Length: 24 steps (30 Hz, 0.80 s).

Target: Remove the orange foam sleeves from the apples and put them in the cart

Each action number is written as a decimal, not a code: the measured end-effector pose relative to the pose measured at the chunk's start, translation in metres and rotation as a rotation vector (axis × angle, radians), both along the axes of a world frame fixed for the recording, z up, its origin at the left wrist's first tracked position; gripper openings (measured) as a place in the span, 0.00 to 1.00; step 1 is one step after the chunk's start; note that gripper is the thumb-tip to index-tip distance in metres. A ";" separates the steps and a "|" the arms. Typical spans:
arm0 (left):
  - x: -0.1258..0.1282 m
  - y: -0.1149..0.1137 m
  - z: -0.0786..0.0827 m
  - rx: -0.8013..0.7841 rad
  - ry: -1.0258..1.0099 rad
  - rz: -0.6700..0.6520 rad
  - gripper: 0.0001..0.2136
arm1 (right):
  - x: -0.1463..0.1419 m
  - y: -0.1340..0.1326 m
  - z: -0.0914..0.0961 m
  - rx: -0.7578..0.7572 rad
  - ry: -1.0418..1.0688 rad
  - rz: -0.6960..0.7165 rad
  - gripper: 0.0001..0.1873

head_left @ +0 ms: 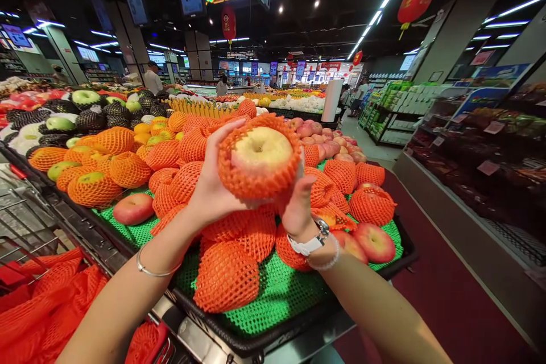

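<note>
Between both hands, above the fruit stand, is a yellow-pink apple [267, 147] in an orange foam net [239, 179]. The net wraps its sides and leaves the stem end bare. My left hand [215, 176] grips the netted apple from the left, its thumb underneath and fingers partly hidden behind the net. From the right, my right hand [298, 205] is closed against it, its fingers mostly hidden behind the fruit. Below lie several apples in orange nets, among them a netted apple [228, 276] at the front. Bare red apples [374, 242] lie near the right corner.
A black-rimmed tray [294, 327] with green mesh [256, 318] holds the fruit. A shopping cart [25, 222] with red-orange netting [46, 296] stands at the left. Bare apples [324, 139] are piled behind. A packaged-goods shelf [478, 142] lines the right side.
</note>
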<state>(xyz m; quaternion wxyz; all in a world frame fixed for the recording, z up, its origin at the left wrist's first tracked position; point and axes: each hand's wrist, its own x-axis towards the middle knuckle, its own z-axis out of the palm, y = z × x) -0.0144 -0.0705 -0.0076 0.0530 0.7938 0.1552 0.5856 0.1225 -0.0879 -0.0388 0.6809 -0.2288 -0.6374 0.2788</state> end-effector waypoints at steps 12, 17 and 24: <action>0.004 -0.004 -0.016 0.258 0.194 -0.037 0.33 | 0.010 -0.022 0.007 0.197 0.033 -0.246 0.19; 0.003 -0.003 -0.015 0.276 0.180 -0.059 0.32 | 0.006 -0.028 0.009 0.265 0.087 -0.249 0.17; 0.006 0.000 -0.012 0.332 0.046 -0.025 0.39 | 0.007 -0.016 0.020 0.139 0.110 -0.049 0.38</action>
